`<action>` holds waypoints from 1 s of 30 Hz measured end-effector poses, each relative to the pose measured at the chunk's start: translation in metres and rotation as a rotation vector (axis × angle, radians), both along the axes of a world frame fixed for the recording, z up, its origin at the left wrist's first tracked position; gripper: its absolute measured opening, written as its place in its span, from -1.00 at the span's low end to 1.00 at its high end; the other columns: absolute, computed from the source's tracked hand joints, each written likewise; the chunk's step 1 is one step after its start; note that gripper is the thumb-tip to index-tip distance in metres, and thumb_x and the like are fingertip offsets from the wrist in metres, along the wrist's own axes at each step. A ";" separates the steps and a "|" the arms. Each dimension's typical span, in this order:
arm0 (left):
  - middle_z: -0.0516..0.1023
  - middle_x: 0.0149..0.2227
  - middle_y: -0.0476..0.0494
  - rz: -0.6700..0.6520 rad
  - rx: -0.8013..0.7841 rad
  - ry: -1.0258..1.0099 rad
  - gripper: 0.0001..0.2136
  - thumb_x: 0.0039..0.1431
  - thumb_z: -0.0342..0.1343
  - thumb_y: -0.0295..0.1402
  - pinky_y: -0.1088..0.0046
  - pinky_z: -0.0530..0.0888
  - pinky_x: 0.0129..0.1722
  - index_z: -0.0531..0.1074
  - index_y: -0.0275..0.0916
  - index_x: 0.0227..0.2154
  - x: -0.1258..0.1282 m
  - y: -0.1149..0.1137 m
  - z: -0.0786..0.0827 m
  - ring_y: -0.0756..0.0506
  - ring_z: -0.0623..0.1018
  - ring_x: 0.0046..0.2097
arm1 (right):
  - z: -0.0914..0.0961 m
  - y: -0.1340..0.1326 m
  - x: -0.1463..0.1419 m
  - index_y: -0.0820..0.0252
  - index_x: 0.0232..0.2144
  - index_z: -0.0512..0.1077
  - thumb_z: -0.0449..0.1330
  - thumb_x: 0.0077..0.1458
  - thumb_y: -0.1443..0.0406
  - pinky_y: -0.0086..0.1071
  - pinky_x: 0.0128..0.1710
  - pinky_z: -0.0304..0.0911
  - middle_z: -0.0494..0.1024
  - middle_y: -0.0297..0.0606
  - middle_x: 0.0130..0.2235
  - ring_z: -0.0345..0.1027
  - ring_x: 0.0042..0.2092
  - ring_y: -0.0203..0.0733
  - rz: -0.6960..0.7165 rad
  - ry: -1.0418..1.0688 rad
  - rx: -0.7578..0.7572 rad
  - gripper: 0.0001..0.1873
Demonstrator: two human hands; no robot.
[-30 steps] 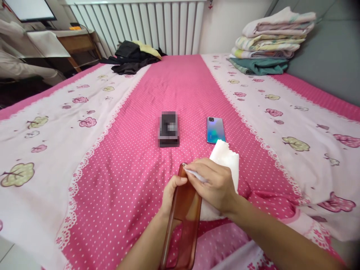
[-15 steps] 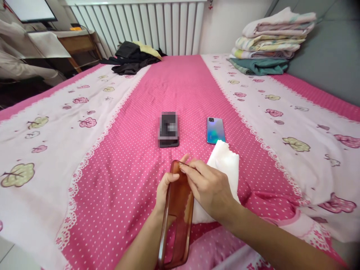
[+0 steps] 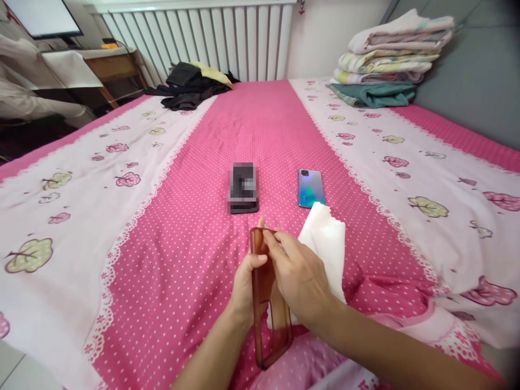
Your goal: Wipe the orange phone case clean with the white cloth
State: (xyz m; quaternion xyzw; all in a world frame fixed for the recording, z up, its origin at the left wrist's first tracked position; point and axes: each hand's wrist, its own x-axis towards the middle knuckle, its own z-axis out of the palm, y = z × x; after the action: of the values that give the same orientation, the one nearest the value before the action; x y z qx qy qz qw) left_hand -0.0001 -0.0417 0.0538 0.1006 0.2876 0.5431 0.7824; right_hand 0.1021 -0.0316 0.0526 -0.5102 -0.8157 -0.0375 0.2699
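A brown see-through phone case (image 3: 266, 303) stands nearly upright in front of me. My left hand (image 3: 246, 284) grips it from the left side, fingers wrapped round its edge. At the case's top corner, my right hand (image 3: 298, 276) pinches the rim with a white cloth (image 3: 327, 246) held under it. Beyond them on the pink bedspread (image 3: 260, 130) lie a dark phone (image 3: 244, 188), blurred, and a blue phone (image 3: 311, 188) face down.
A pile of dark clothes (image 3: 190, 86) lies at the far end of the bed by the radiator (image 3: 211, 38). Folded blankets (image 3: 392, 59) are stacked at the far right against a grey headboard (image 3: 471, 76). A wooden table (image 3: 109, 62) stands at the far left.
The case has swung from a slant to nearly upright and moved up slightly. My right hand slid along its top edge; the white cloth strip at my fingertips no longer shows.
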 end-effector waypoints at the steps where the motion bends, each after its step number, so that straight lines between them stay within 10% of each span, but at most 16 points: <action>1: 0.56 -0.11 -0.11 -0.009 -0.002 0.017 -0.34 -0.10 0.07 -0.42 0.27 0.31 0.06 0.19 -0.21 0.18 0.000 0.000 -0.001 -0.23 0.49 -0.01 | 0.001 0.000 0.000 0.35 0.03 0.36 0.00 0.17 0.47 -0.33 -0.37 0.36 0.52 -0.09 -0.21 0.42 -0.31 -0.14 0.000 0.051 -0.062 -0.62; 12: 0.58 -0.15 -0.08 0.028 0.108 0.099 -0.35 -0.13 0.11 -0.42 0.31 0.34 0.02 0.25 -0.19 0.14 -0.002 0.002 -0.006 -0.22 0.50 -0.02 | 0.012 0.010 0.008 0.40 0.01 0.39 -0.03 0.18 0.42 -0.32 -0.10 0.32 0.46 -0.10 -0.19 0.39 -0.16 -0.20 0.226 0.632 -0.416 -0.62; 30: 0.51 -0.06 -0.10 0.026 0.101 -0.100 -0.30 -0.05 -0.06 -0.39 0.19 0.26 0.08 0.03 -0.07 0.25 -0.011 0.007 0.008 -0.22 0.44 0.03 | 0.016 0.007 0.010 0.33 -0.17 0.50 0.01 0.09 0.50 -0.41 -0.14 0.34 0.51 -0.16 -0.25 0.42 -0.20 -0.27 0.254 0.644 -0.358 -0.67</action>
State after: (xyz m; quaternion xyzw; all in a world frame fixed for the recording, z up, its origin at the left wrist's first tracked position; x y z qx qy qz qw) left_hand -0.0115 -0.0346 0.0623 0.1090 0.2217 0.5716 0.7825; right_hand 0.1125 -0.0242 0.0690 -0.4297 -0.7395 0.3015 0.4214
